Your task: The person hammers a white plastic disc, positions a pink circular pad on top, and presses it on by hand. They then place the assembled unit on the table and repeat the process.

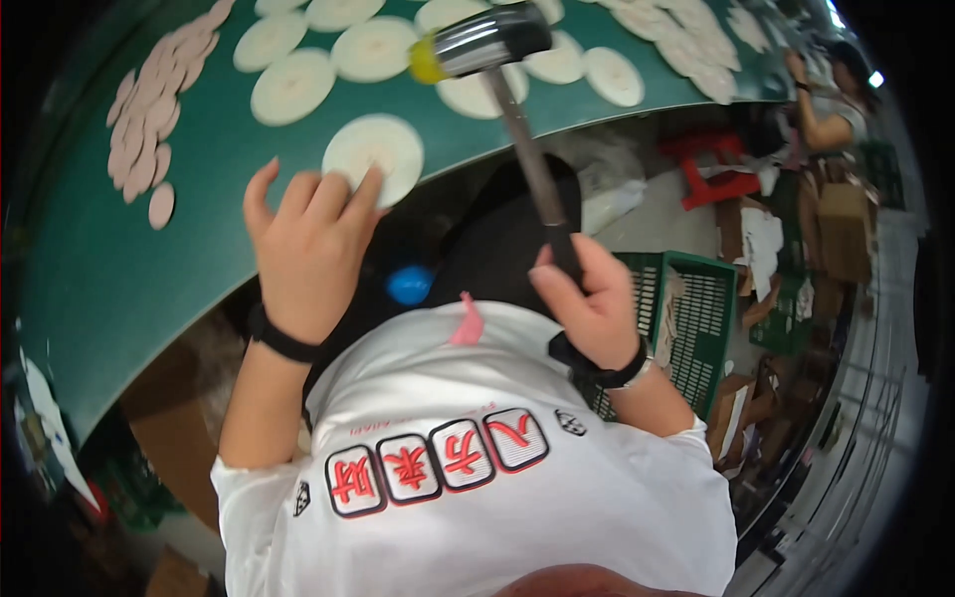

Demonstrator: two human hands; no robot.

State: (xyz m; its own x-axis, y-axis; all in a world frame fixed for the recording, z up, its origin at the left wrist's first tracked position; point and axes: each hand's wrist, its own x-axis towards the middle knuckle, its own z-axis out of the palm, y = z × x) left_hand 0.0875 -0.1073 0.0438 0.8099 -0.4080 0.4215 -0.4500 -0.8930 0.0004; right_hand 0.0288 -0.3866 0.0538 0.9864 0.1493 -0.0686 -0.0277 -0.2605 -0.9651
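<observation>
At the near edge of the green worktop (119, 279), the left hand (308, 249) lies fingers spread, fingertips covering the lower rim of a cream disc (373, 149). The right hand (592, 298) is closed round the mallet (517, 109) grip, hiding its end. The handle's long axis runs up-left; the blurred metal head, yellow-tipped, hangs above other discs.

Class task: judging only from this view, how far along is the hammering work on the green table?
Done: hard to tell; many cream discs lie spread on the green table, with a pile of pinkish pieces at the left. In hand: the left hand steadies one disc at the table edge while the right hand holds a raised mallet. Left: apparently that disc, unstruck.
</observation>
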